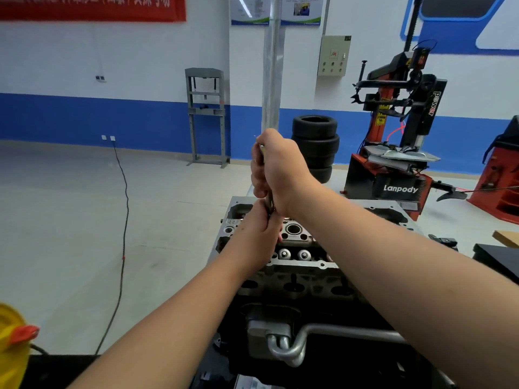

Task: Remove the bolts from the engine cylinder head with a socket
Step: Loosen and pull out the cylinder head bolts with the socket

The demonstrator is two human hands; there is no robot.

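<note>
Hands stacked mid-frame: our right hand [276,167] and left hand [259,228] grip the socket wrench [270,199] over the cylinder head [303,256]. Tilting could slip it off the hidden bolt.

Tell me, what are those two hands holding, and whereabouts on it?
Both grip one metal socket wrench standing over the cylinder head: the right hand round its upper handle, the left hand round the lower shaft.

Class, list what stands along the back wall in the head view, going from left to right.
Grey press frame → tyre stack → tyre changer.
</note>
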